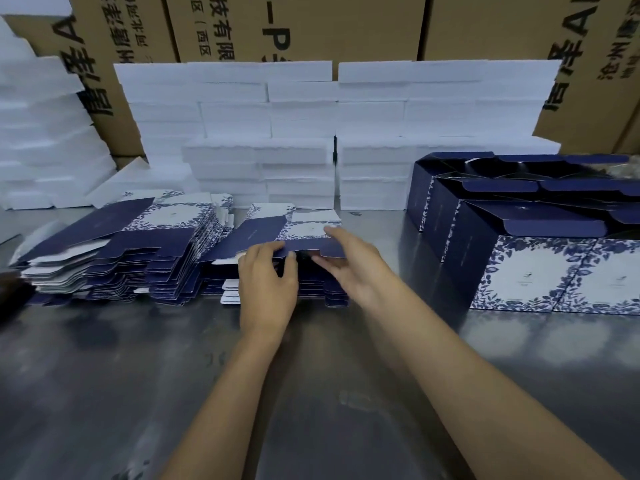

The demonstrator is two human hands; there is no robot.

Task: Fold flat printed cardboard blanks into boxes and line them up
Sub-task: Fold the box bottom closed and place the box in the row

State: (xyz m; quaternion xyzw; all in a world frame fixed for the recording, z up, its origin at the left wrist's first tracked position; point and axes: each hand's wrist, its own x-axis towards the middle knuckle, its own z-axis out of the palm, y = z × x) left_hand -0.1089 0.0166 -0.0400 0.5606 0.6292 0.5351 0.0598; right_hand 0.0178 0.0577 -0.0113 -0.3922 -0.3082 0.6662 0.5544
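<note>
Hands meet at the top blank (294, 233) of the nearer pile: the left hand (268, 285) pinches its navy front edge, thumb under and fingers over, while the right hand (349, 261) lies along the same edge at 3 o'clock of it, index finger stretched onto the pale floral panel and thumb tucked below the flap, gripping the card. That blank rides slightly lifted on the stack of flat blanks (284, 285), which sits at the centre of the steel table (311, 393).

At 9 o'clock of the hands, a second, taller fanned stack (114, 258) of the same navy-and-white blanks waits untouched. At 3 o'clock, well apart, finished boxes (519, 237) stand in rows, lids open, floral faces toward the camera. At 12 o'clock, white foam slabs (301, 133) are stacked against brown shipping cartons (311, 26).

The step looks like peeling off a single blank before opening it. To do it well, the thumbs should separate only the top sheet, since the edges below lie close and two could come away together. Lifting level, with both hands at the front edge, should keep the pile from sliding, and the creases should then be squared gently so the printed face does not buckle.
</note>
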